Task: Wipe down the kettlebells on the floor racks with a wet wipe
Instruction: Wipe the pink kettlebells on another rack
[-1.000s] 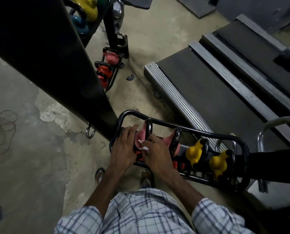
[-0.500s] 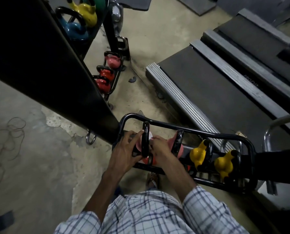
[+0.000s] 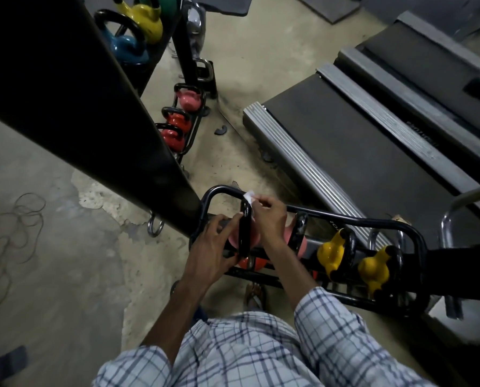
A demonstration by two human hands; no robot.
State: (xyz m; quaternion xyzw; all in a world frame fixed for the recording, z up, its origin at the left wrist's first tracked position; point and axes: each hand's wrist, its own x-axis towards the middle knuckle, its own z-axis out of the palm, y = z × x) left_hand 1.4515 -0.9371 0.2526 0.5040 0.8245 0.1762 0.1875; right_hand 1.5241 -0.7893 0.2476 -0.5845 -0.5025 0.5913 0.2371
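Pink kettlebell (image 3: 234,239), end of the floor rack (image 3: 344,218), handle-wiping step
Left hand (image 3: 208,252) grips it, right hand (image 3: 269,222) pinches the wet wipe (image 3: 249,196) atop the handle; next up, probably rubbing down the loop.

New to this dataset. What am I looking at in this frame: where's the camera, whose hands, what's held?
There is no robot here. A person works bare-handed, and the single camera sits on their head, looking forward and down, so both arms enter from the bottom of the picture. They lean over a black floor rack on a concrete floor, next to a treadmill. The rack carries several kettlebells, including two yellow kettlebells. The left hand holds the pink kettlebell at its black handle. The right hand pinches a white wet wipe at the top of that handle. Farther off, a second rack holds red kettlebells.
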